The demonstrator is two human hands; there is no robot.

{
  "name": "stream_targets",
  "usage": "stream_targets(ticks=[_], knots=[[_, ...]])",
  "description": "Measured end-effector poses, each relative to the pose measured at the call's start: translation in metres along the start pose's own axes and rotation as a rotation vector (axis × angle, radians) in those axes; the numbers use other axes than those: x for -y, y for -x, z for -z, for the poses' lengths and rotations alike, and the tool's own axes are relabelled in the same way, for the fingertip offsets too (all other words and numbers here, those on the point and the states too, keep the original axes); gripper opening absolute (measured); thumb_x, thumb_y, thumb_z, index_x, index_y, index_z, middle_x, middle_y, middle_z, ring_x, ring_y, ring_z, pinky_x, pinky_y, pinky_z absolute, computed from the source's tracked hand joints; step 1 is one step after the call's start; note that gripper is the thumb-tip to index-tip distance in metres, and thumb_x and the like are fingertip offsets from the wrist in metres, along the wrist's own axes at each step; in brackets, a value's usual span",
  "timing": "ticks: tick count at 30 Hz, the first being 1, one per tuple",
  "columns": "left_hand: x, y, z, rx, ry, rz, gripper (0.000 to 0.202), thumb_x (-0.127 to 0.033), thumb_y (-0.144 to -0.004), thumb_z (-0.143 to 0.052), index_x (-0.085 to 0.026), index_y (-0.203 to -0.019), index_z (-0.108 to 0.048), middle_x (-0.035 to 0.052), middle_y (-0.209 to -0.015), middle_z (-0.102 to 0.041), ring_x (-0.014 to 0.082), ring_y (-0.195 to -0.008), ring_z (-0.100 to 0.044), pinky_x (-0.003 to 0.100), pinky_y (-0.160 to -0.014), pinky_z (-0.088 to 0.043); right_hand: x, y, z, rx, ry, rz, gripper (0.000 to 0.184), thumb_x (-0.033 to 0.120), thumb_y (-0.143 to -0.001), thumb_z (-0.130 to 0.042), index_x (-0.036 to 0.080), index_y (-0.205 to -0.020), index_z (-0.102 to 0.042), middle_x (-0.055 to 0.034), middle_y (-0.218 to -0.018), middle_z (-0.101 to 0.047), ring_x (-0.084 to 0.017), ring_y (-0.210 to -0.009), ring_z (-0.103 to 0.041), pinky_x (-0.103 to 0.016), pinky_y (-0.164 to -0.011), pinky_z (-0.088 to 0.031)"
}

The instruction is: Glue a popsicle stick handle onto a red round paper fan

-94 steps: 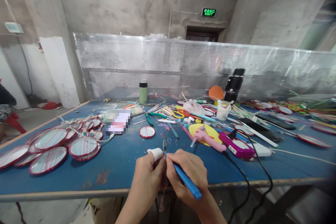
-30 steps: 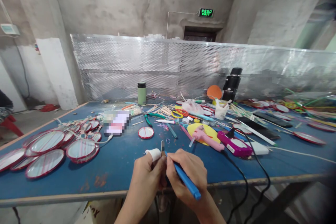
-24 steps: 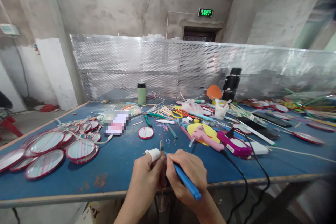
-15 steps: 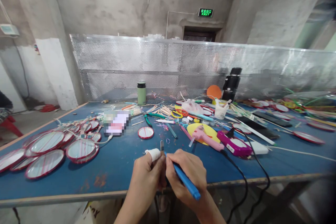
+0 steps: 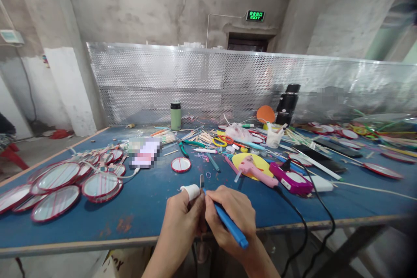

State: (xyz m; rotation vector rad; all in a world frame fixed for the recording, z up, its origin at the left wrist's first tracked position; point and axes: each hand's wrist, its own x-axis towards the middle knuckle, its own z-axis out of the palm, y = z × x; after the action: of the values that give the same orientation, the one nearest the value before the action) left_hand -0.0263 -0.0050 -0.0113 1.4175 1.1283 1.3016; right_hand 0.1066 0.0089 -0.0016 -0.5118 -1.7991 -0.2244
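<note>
The left hand (image 5: 180, 217), with a white wrapping (image 5: 191, 191) round one digit, pinches narrowly on a small flat strip (image 5: 201, 181) whose rounded end points up toward the far edge; its lower part is hidden by the fingers. The right hand (image 5: 233, 215) is closed round a blue pen (image 5: 232, 227) in a writing hold, the butt sloping down toward the near edge and the working end just beside the strip; whether the two touch is too small to tell. Both hands are side by side over the middle of the table's near edge. The step in hand looks like fine work on the strip with the pen, and the next move seems to call for a steady left grip and small, controlled strokes from the right. Beyond the hands on the blue table (image 5: 146, 208) lies a small red-rimmed disc (image 5: 181, 165); rightward, a pink glue gun (image 5: 256, 171) rests on a yellow disc (image 5: 240, 159) beside a purple device (image 5: 289, 179). Larger red-rimmed discs (image 5: 56, 203) are heaped toward the left edge, and green-handled pliers (image 5: 184, 149), a green bottle (image 5: 175, 117) and a black flask (image 5: 288, 106) lie or stand nearer the far edge.
</note>
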Motion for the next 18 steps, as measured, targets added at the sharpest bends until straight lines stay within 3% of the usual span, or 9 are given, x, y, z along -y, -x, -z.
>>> stream_targets(ticks=[18], knots=[[0.0022,-0.0005,0.0005,0.011,0.003,-0.012,0.039,-0.049,-0.091,-0.053,-0.018,-0.068,-0.052,-0.0050,-0.052,-0.048,0.0099,-0.047,-0.045,0.019,-0.044,-0.035,0.0004,0.0007,-0.0001,-0.013,0.042,-0.001,0.011,0.007,-0.089,-0.060,0.017,-0.093,-0.062,-0.0026,-0.072,-0.067,-0.015,-0.064,-0.065,-0.029,-0.064,-0.049]])
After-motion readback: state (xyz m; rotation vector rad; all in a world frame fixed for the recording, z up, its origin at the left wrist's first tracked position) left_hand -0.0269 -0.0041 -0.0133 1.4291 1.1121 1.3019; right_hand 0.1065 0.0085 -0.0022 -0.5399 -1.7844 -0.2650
